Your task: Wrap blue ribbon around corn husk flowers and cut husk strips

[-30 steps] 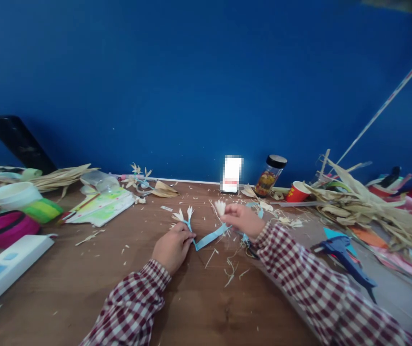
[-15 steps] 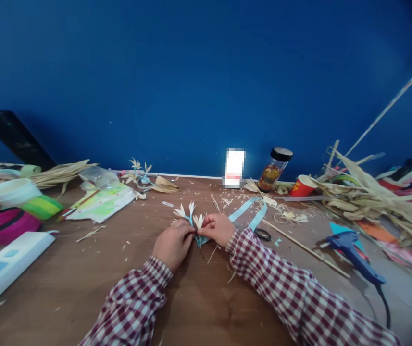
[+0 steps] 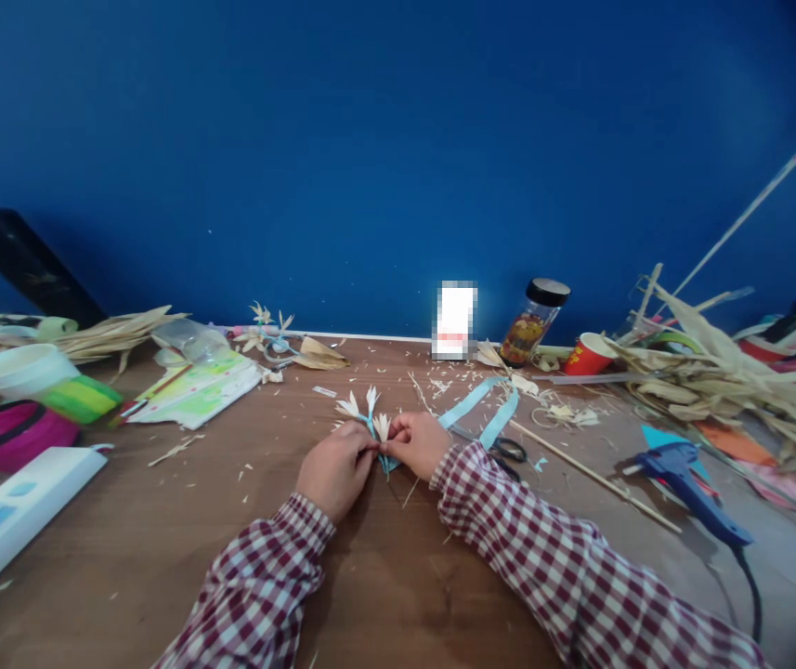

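My left hand (image 3: 338, 465) and my right hand (image 3: 417, 444) meet over the middle of the wooden table, fingertips pinched together on a small bunch of cream husk flowers (image 3: 371, 402). Light blue wrapping shows round the stems and below my fingers. The exact point of grip is hidden behind the fingers. Just beyond my right hand lie light blue strips (image 3: 471, 401). Scissors (image 3: 509, 450) with black handles rest beside my right sleeve, partly covered by it.
A blue glue gun (image 3: 697, 488) with a cord and a thin stick (image 3: 593, 474) lie on the right, before a pile of dried husks (image 3: 711, 372). A red paper cup (image 3: 591, 354) and a jar (image 3: 533, 321) stand behind. On the left are a white power strip (image 3: 28, 520) and a pink container (image 3: 11, 437).
The hands stay pinched at the flower stems with hardly any movement. The view has shifted slightly, and more of the scissors' handles shows beside my right sleeve.
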A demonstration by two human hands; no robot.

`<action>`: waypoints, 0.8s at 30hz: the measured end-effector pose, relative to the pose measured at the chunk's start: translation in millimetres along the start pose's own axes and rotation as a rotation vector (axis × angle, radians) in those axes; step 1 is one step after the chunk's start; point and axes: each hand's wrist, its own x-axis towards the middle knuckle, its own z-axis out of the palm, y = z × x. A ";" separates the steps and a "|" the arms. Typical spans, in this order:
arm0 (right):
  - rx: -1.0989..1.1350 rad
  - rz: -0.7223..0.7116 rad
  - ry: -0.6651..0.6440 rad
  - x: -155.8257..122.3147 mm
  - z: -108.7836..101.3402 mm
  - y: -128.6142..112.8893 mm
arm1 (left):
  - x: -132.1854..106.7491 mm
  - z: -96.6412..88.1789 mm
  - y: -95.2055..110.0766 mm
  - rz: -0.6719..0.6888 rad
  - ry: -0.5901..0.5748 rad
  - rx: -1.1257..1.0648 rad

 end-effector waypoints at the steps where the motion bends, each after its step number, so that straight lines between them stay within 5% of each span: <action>1: -0.001 0.000 0.005 0.0 0.3 -0.1 | 0.1 -0.3 0.4 -0.002 0.000 0.002; 24: 0.001 -0.003 0.042 -2.6 1.9 1.5 | -0.2 -5.4 0.2 -0.022 -0.071 0.018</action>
